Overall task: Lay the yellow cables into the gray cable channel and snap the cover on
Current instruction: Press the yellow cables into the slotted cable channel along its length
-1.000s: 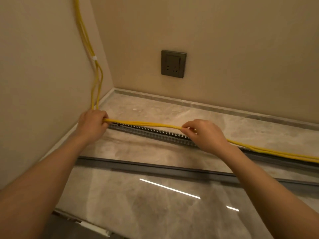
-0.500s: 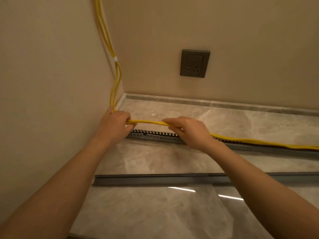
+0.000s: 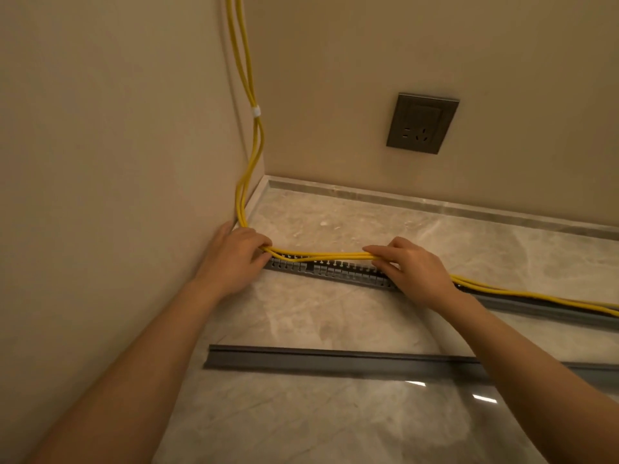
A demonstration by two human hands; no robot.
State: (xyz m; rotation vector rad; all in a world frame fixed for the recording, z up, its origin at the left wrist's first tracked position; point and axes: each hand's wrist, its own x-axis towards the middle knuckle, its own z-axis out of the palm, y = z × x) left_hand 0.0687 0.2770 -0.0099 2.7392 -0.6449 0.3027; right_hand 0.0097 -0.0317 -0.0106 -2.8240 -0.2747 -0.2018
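Several yellow cables (image 3: 321, 255) come down the wall corner, bend at the floor and run right along the top of the gray slotted cable channel (image 3: 338, 270). My left hand (image 3: 234, 259) grips the cables at the channel's left end, close to the left wall. My right hand (image 3: 412, 267) pinches the same bundle further right and holds it just above the channel's slots. Beyond my right hand the cables lie along the channel toward the right edge. The loose gray cover (image 3: 335, 361) lies flat on the floor nearer to me, parallel to the channel.
A beige wall stands hard on the left, another at the back with a dark wall socket (image 3: 422, 123). A white tie (image 3: 256, 112) binds the cables on the wall. The glossy marble floor (image 3: 318, 423) stretches toward me, with a low skirting (image 3: 435, 204) along the back wall.
The view has swung left and closer to the corner. My right hand has slid a little along the cables; the span between my hands now sags closer to the channel's slots.
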